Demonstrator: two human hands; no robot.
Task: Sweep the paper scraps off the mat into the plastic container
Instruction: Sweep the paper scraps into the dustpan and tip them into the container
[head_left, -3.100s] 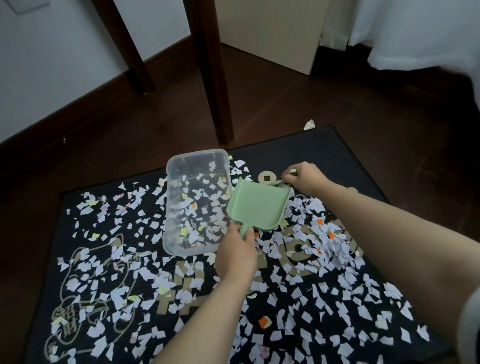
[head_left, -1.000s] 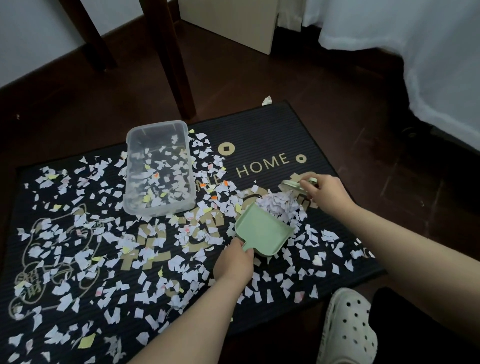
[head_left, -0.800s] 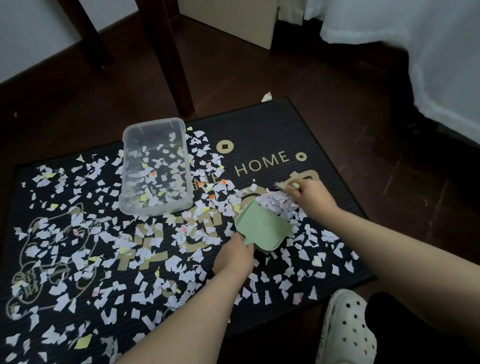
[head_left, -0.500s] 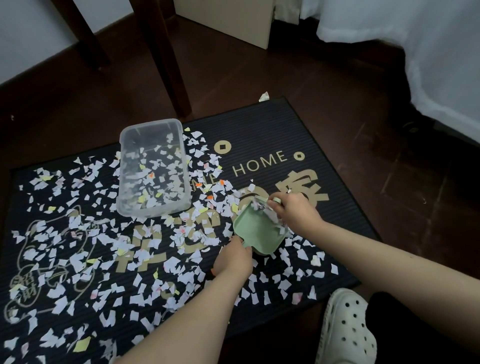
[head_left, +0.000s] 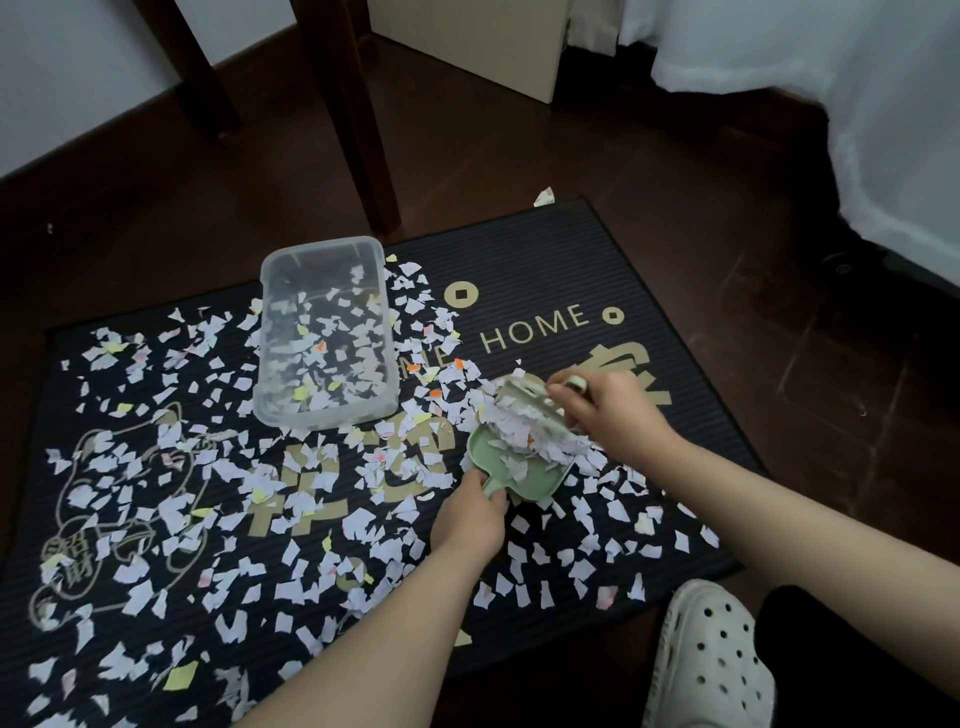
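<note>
So here's the scene: a dark ribbed mat (head_left: 545, 254) with "HOME" in gold lies on a dark wood floor (head_left: 727, 270), and it's covered in paper scraps (head_left: 156, 519), mostly white with a few yellow and orange bits.

The left hand (head_left: 467, 522) has its grip wrapped tight round the short handle of a light green dustpan (head_left: 488, 452). The pan sits flat on the mat with its mouth facing away from the person. The right hand (head_left: 610, 413) has its grip curled round the green handle of a little hand brush (head_left: 524, 402), and the handle's loop end pokes out above the fingers. The brush head is right at the pan's mouth, touching a thick heap of scraps that spills over the lip and partly into the pan.

The clear plastic container (head_left: 270, 364) stands on the mat, left of the dustpan and further from the person, close by but not touching it. There's a thin layer of scraps over its bottom. The strip of mat between the two is littered too.

Other stuff: a white clog (head_left: 711, 660) at the near right edge of the mat, a dark wooden leg (head_left: 358, 130) behind the container, white fabric (head_left: 831, 104) hanging at the far right, and one stray scrap (head_left: 545, 196) on the floor just past the mat's far edge.
</note>
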